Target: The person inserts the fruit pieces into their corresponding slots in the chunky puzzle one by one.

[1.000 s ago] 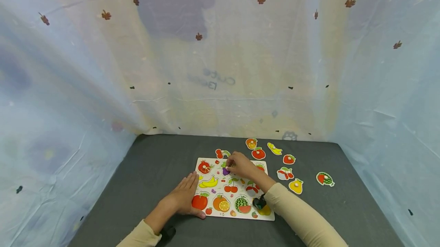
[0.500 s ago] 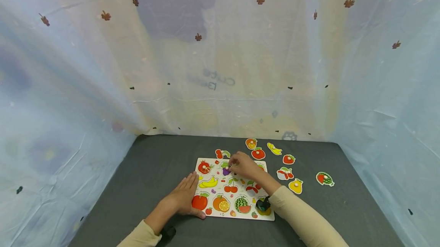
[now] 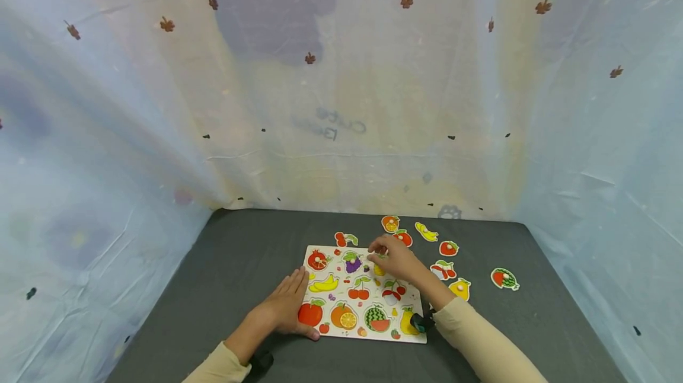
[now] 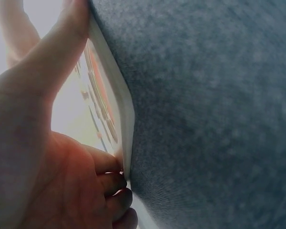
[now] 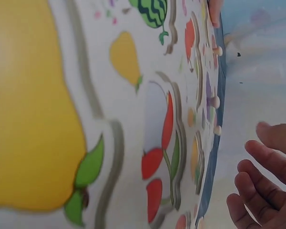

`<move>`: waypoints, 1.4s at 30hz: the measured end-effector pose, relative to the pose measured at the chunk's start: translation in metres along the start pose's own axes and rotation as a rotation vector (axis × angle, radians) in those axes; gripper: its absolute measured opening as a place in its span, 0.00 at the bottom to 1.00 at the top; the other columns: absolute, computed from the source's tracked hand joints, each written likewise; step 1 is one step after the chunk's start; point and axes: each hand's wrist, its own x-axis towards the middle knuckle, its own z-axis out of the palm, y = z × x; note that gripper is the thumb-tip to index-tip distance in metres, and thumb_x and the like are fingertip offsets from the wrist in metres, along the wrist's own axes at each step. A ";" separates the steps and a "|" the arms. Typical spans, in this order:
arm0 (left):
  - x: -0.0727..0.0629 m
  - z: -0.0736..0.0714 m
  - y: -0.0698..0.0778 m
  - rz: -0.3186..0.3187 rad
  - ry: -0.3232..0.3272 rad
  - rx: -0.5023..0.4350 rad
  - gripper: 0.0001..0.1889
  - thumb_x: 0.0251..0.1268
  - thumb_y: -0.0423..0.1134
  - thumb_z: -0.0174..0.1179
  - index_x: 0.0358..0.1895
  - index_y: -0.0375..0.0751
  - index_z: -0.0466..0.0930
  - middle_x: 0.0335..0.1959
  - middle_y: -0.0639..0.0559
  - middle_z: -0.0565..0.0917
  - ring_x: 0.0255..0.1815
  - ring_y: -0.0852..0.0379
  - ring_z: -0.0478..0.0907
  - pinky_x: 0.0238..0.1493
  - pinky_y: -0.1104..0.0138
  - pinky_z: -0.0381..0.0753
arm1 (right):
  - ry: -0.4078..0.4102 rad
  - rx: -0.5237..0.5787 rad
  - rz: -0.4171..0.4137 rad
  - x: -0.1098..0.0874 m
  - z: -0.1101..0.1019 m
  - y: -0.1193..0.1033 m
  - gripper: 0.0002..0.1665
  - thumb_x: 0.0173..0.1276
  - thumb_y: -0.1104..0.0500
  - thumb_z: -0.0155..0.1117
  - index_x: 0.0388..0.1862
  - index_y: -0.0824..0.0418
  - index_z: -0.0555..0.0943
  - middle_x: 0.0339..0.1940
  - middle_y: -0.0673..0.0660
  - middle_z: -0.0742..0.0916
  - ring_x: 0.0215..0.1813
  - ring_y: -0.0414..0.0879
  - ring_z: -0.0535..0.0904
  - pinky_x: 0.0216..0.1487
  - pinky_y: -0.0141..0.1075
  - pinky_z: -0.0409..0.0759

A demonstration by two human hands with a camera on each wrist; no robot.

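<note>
A white fruit puzzle board (image 3: 333, 335) lies on the dark table, printed with bananas, cherries, an apple and other fruit. My left hand (image 3: 290, 303) rests along its left edge, fingers extended and thumb at the front corner. In the left wrist view, the fingertips (image 4: 117, 183) touch the board's rim. The right hand (image 3: 392, 258) hovers over the board's back right part, fingers loosely bent and holding nothing. Just left of it, a purple grape piece (image 3: 353, 264) sits in its matching place; its knob (image 5: 214, 101) shows in the right wrist view.
Loose knobbed pieces lie behind and right of the board: cherries (image 3: 341, 239), an orange (image 3: 391, 224), bananas (image 3: 426, 231), a strawberry-like red piece (image 3: 449, 248), a yellow pear (image 3: 460, 289) and a watermelon (image 3: 504, 278). A patterned curtain (image 3: 341, 104) surrounds the table.
My right hand has let go of the grape piece's knob and moved right, uncovering the grapes. The left hand has stayed in place on the board's edge.
</note>
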 end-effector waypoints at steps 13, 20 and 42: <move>-0.001 -0.001 -0.001 0.012 0.008 -0.018 0.77 0.43 0.74 0.80 0.86 0.28 0.47 0.89 0.35 0.48 0.89 0.38 0.44 0.87 0.46 0.47 | 0.053 -0.012 0.011 -0.022 -0.016 0.017 0.04 0.78 0.58 0.71 0.46 0.56 0.89 0.40 0.47 0.84 0.41 0.42 0.78 0.44 0.38 0.82; -0.002 -0.002 -0.003 0.044 0.007 -0.082 0.80 0.41 0.79 0.77 0.86 0.28 0.44 0.89 0.33 0.45 0.89 0.36 0.41 0.88 0.44 0.42 | 0.082 -0.027 0.039 -0.037 -0.025 0.018 0.03 0.76 0.58 0.73 0.46 0.56 0.88 0.39 0.47 0.84 0.40 0.42 0.77 0.43 0.37 0.81; 0.000 -0.001 0.001 -0.007 0.005 -0.002 0.77 0.44 0.75 0.79 0.86 0.28 0.47 0.88 0.34 0.49 0.89 0.38 0.46 0.87 0.46 0.48 | 0.128 -0.096 0.169 -0.093 -0.046 0.027 0.06 0.73 0.61 0.75 0.45 0.60 0.88 0.34 0.47 0.80 0.37 0.45 0.76 0.39 0.35 0.78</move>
